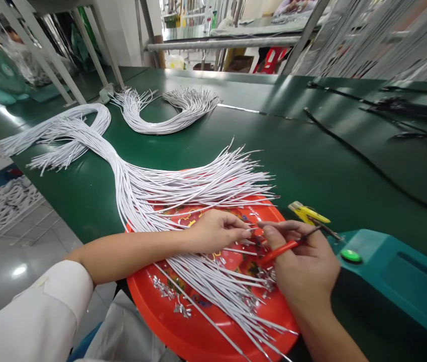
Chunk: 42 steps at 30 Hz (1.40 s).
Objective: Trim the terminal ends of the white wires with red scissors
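Note:
My left hand [215,231] has its thumb and fingers pinched on the end of a thin white wire [250,229], over a red plastic tray [141,296]. Opposite it, my right hand [306,261] is closed around a red-handled tool [279,251] whose dark metal tip points up and right. Its thumb and fingertips meet close to the same wire end; whether they touch it I cannot tell. A large bundle of white wires [191,181] fans across the tray behind my left hand, and more wires [213,281] spread under my left wrist. Small silvery metal pieces [181,307] lie loose on the tray.
A teal machine [398,281] with a green button stands at right, beside a yellow-handled cutter [309,212]. Two more wire bundles [161,123] [66,125] lie on the green table [266,136]. Black cables [367,163] cross its right side. A crate [13,216] sits lower left.

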Each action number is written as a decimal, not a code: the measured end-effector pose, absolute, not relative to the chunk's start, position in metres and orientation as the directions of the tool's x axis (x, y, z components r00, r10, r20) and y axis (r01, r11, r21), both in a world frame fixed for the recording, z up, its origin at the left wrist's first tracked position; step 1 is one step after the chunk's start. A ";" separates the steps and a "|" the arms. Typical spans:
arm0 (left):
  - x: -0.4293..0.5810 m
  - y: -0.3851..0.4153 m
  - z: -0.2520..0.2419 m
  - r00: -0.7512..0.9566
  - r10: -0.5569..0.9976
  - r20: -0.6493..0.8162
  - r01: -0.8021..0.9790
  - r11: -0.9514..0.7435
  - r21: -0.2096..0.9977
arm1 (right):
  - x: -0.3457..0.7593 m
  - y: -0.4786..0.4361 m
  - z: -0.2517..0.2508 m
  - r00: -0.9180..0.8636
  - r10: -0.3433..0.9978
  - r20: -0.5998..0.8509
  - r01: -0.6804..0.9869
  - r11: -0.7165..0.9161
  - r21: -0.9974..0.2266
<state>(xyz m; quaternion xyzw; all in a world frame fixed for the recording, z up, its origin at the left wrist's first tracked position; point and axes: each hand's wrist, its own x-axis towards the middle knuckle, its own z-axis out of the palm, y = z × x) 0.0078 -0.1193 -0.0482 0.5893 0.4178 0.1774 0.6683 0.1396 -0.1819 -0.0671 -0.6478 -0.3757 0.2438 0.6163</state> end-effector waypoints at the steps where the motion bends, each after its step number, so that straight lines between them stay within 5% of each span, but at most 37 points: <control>1: 0.008 -0.119 -0.046 0.584 0.719 -0.377 0.259 0.276 0.926 | 0.140 -0.182 -0.067 0.581 0.802 0.138 0.187 0.033 -0.982; 7: 0.006 -0.120 -0.046 0.535 0.736 -0.415 0.253 0.330 0.910 | 0.141 -0.186 -0.074 0.557 0.786 0.270 0.398 0.033 -0.917; 11: 0.004 -0.123 -0.052 0.564 0.810 -0.157 0.344 -0.058 0.937 | 0.142 -0.190 -0.078 0.463 0.807 0.367 0.567 0.049 -0.822; 14: 0.002 -0.126 -0.053 0.611 0.790 -0.048 0.364 -0.226 0.903 | 0.143 -0.188 -0.077 0.495 0.814 0.303 0.523 -0.001 -0.852; 18: 0.004 -0.126 -0.055 0.564 0.820 -0.097 0.271 -0.073 0.960 | 0.143 -0.185 -0.074 0.565 0.790 0.239 0.434 -0.038 -0.900; 25: 0.006 -0.125 -0.057 0.548 0.814 -0.190 0.326 0.001 0.945 | 0.138 -0.190 -0.075 0.526 0.758 0.386 0.571 0.021 -0.821; 35: 0.006 -0.125 -0.047 0.581 0.761 -0.288 0.267 0.155 0.951 | 0.141 -0.184 -0.071 0.606 0.761 0.233 0.396 -0.034 -0.918; 42: 0.009 -0.122 -0.044 0.501 0.804 -0.321 0.189 0.260 0.947 | 0.144 -0.185 -0.068 0.505 0.844 0.179 0.385 -0.035 -0.922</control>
